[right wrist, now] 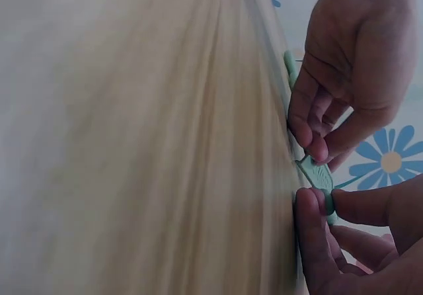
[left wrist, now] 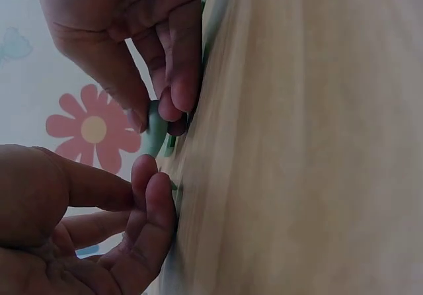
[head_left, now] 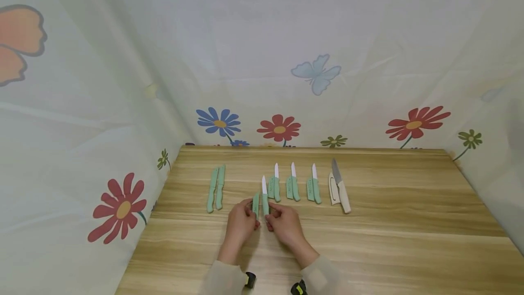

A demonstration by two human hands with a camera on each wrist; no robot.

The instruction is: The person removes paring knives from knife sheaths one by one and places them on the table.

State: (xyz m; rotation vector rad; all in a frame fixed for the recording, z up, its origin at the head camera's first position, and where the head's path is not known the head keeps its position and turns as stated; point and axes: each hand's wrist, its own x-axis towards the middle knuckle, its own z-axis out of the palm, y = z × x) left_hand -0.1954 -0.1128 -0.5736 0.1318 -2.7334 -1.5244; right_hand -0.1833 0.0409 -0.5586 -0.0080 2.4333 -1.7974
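Close together near the middle of the table, my two hands each hold a green piece. My left hand [head_left: 240, 223] pinches a green blade sheath [head_left: 255, 205] by its side, tilted up on edge. With thumb and fingers, my right hand [head_left: 286, 227] grips the lower handle of a paring knife [head_left: 265, 204], its white blade bare and pointing away from me. Sheath and knife stand apart, side by side. In the right wrist view the sheath [right wrist: 318, 172] shows between both hands' fingertips. Fingers hide most of the sheath in the left wrist view.
Two green knives [head_left: 211, 190] with covered blades lie at the left. Right of my hands, several green-handled knives [head_left: 294, 188] with bare white blades lie beside green sheaths. Further right, a cream-handled knife [head_left: 344, 195] lies by its cream sheath [head_left: 333, 189]. Flowered fabric walls border the wooden table [head_left: 389, 249].
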